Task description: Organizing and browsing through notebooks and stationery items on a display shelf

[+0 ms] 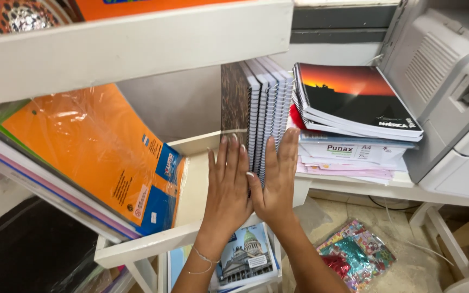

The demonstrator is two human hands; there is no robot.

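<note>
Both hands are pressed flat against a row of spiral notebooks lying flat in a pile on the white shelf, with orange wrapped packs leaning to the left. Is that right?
Not quite. The head view shows the spiral notebooks standing upright on edge, not piled flat. The left hand and right hand do press flat against them on the white shelf, and the orange wrapped packs lean to the left.

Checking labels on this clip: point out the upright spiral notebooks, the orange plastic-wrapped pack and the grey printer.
Upright spiral-bound notebooks (pixel 264 103), head view, on the wire spines.
Orange plastic-wrapped paper pack (pixel 90 146), head view, on its front face.
Grey plastic printer (pixel 441 70), head view, on its vented side.
</note>
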